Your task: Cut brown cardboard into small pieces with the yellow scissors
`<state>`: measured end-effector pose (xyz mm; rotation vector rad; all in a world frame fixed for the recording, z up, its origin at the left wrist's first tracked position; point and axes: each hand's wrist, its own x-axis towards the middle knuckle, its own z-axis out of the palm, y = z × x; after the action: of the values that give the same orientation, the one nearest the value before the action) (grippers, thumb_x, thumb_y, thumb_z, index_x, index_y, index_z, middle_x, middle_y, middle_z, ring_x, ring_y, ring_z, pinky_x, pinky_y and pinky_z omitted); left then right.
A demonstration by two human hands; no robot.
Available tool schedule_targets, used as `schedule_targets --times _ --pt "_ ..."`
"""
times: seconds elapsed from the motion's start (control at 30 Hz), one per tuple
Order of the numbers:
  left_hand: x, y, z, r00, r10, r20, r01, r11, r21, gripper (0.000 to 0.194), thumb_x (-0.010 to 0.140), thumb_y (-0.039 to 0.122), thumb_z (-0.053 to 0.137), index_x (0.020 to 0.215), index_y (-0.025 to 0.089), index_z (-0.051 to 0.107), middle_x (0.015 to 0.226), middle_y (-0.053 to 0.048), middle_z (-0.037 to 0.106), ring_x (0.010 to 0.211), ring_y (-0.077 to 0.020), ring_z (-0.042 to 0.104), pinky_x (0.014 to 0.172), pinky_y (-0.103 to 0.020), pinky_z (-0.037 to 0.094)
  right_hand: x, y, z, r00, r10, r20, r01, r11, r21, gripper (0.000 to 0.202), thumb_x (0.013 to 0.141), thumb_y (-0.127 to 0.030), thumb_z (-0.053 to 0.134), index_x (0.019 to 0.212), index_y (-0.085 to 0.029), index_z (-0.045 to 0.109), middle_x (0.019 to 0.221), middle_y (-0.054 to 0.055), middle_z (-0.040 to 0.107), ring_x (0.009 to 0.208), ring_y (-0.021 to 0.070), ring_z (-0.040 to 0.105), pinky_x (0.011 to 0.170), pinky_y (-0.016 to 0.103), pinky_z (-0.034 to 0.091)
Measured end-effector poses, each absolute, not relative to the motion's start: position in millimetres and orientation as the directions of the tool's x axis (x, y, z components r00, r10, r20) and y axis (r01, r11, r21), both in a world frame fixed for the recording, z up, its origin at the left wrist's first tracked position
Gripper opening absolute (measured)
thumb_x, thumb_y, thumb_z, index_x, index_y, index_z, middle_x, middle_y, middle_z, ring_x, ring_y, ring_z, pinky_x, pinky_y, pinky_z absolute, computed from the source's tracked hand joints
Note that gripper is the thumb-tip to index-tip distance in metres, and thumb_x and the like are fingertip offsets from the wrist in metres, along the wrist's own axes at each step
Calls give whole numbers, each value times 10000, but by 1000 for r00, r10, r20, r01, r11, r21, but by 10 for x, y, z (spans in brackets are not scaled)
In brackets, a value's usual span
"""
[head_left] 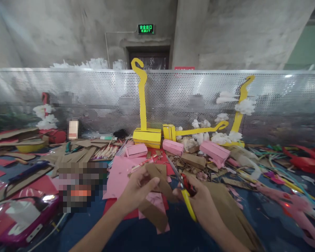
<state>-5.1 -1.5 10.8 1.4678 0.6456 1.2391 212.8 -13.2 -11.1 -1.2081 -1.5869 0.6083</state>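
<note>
My left hand (140,187) pinches a strip of brown cardboard (160,176) between thumb and fingers. Fingers of my right hand (196,196) are wrapped around a pair of scissors (187,201) with yellow and dark handles. The metal blades point up and away, just right of the cardboard; whether they touch it I cannot tell. Below the hands, another piece of brown cardboard (154,214) lies over a pink paper piece (162,201). A larger pink sheet (117,176) spreads to the left of my left hand.
Pink paper boxes (214,151) and yellow hook-topped shapes (142,105) stand along the perforated metal panel (168,94). A pink glue gun (291,206) with a red light lies right. A purple power strip (31,224) sits at left. Cardboard scraps (81,154) cover much of the blue table.
</note>
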Motion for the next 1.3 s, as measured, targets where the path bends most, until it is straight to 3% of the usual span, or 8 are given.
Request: schedule_targets --times 0.13,0.33,0.57,0.8,1.03,1.17,1.3 --pt "-99 79 75 131 951 279 -107 -266 958 397 860 396 678 1182 170 620 1069 -116 739 906 -232 708 754 -330 581 2272 29 -138 53 955 290 246 269 -931 340 690 -484 795 748 -187 641 681 -1 633 650 184 568 624 283 444" --pt "-160 139 29 125 947 297 29 -303 953 379 871 360 647 1191 158 624 1103 -120 738 927 -242 707 739 -320 573 2323 119 -144 87 965 249 196 229 -954 417 693 -594 770 657 -208 615 435 -68 428 461 146 461 485 267 407" --pt "-143 138 23 148 938 314 43 -323 945 364 848 323 661 1169 153 647 1139 -131 738 948 -252 707 770 -335 574 2280 -143 -49 71 967 243 119 234 -965 488 738 -692 688 870 -222 678 633 6 624 605 195 581 537 274 468" --pt "-135 157 -7 170 940 295 100 -314 944 358 868 307 631 1190 152 653 1092 -116 749 955 -257 702 789 -359 571 2238 -24 -89 48 973 224 94 219 -971 536 717 -691 712 920 -198 654 611 -17 575 617 184 566 554 266 448" --pt "-117 119 27 188 955 228 -29 -227 974 443 861 383 669 1248 173 623 1136 -132 734 970 -257 705 767 -342 579 2249 33 -176 20 975 222 73 220 -973 532 713 -670 729 938 -198 633 838 42 674 786 214 628 690 293 504" --pt "-115 118 34 184 956 227 -160 -199 967 450 841 423 702 1225 199 630 1046 -91 753 836 -211 717 725 -310 576 2240 53 -169 -21 972 233 64 234 -970 491 662 -612 801 852 -194 627 806 29 659 732 187 598 658 277 488" --pt "-112 123 29 64 944 323 -181 -307 934 270 838 366 726 1028 180 683 823 -25 737 658 -137 657 644 -241 538 2204 1 -126 -72 975 211 44 215 -976 512 684 -682 740 760 -194 603 637 -14 586 546 135 516 501 250 415"
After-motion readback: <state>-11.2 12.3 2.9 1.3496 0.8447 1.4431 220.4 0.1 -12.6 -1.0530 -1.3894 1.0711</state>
